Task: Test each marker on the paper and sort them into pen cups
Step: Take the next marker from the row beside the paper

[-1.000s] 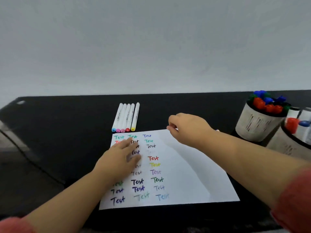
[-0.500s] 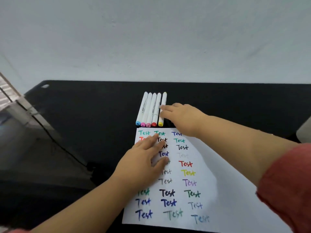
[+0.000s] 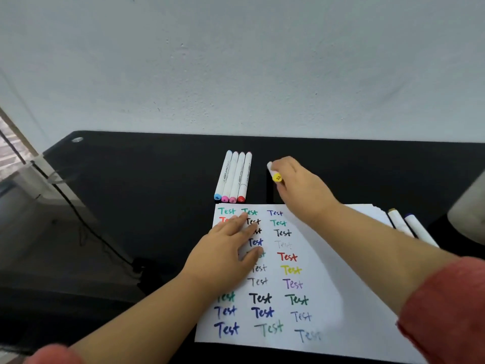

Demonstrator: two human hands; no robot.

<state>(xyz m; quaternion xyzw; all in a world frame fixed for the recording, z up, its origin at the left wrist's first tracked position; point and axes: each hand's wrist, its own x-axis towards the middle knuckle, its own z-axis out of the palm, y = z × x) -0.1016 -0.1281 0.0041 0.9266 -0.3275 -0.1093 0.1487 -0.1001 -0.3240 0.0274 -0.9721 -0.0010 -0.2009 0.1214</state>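
- Right hand (image 3: 296, 187): fingers curled around the yellow marker (image 3: 274, 172), holding it above the counter (image 3: 147, 185), just beyond the far edge of the paper (image 3: 349, 306). The yellow end cap faces the camera; the white barrel shows past the fingers.
- Left hand (image 3: 228, 250): fingers straight and spread, pressed flat on the upper left part of the paper, covering several written words.
- Paper: lies flat on the counter, marked with three columns of "Test" in green, blue, black, red, yellow and purple.
- Marker row (image 3: 233, 177): four white markers side by side, touching, just beyond the paper's far left corner. Near end caps, left to right: blue, pink, pink, red.
- Two more markers (image 3: 409, 227) lie at the paper's right edge.
- A pale cup (image 3: 469, 214) is partly in view at the right border; its contents cannot be seen.
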